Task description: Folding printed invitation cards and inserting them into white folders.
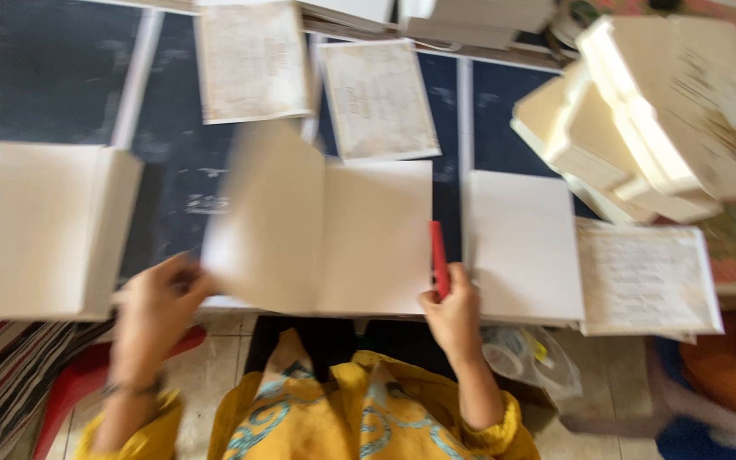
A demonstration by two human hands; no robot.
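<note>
- The left hand (157, 300) is gripping the lower left edge of the folded cream card (321, 226), fingers curled onto the sheet; heavy motion blur is hiding exactly how the fingers are closing.
- The folded cream card is lying open at the centre of the view, on the near edge of the dark table (44, 77); its left panel is lifting and blurring while its right panel is lying flat.
- The right hand (451, 308) is closing around a red pen (439, 258), with the pen pointing toward 12 o'clock along the card's right edge; the hand is also pressing against the card's lower right corner.
- A blank white sheet (526, 245) is lying at 3 o'clock of the card, just beside it.
- A printed card (647, 277) is resting at 3 o'clock of that sheet, touching or overlapping it.
- A stack of white sheets (40, 228) is sitting at 9 o'clock of the card, well apart.
- Two printed cards (253, 60) (378, 98) are lying at 12 o'clock, side by side.
- A tilted pile of cream boxes (641, 119) is leaning at 2 o'clock.
- The person's yellow patterned garment (325, 417) is showing at 6 o'clock.
</note>
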